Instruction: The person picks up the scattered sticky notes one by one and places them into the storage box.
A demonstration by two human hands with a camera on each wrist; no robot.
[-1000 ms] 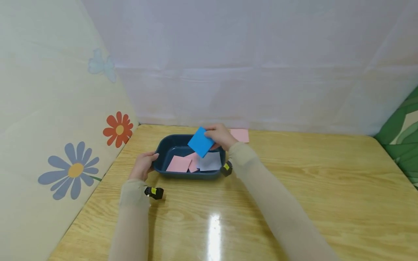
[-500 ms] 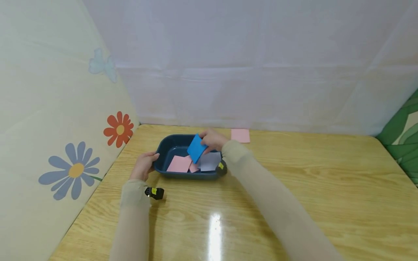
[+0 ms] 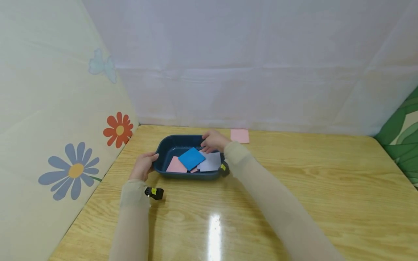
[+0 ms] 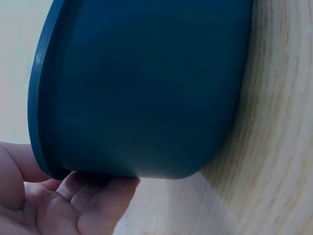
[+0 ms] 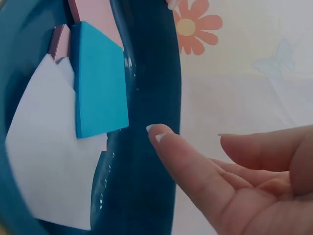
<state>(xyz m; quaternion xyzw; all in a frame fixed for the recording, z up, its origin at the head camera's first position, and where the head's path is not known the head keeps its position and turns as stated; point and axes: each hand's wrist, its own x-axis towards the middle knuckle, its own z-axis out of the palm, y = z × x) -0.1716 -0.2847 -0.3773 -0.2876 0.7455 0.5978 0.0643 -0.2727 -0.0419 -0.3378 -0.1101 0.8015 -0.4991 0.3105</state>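
A dark blue plastic basin [image 3: 169, 148] stands on the table, with my left hand [image 3: 142, 166] gripping its left end. In the left wrist view the thumb lies over the rim and the fingers sit against the outer wall. Inside, a bright blue sticky note pad [image 3: 191, 158] lies on top of pink sticky notes [image 3: 176, 165] and a pale lilac sticky note pad [image 3: 210, 162]. My right hand [image 3: 213, 141] hovers over the basin's back right part, thumb and fingers apart, holding nothing. In the right wrist view its fingertips [image 5: 159, 129] are just off the blue pad.
A pink sticky note pad [image 3: 240, 136] lies on the wooden table [image 3: 310, 181] behind the basin to the right, near the back edge. A pale cloth backdrop [image 3: 261, 72] rises behind the table, and a flowered one [image 3: 75, 108] stands at the left.
The right hand lowered the bright blue sticky note pad into the basin and let go of it; the pad now lies on the other notes. The left hand has stayed on the basin.
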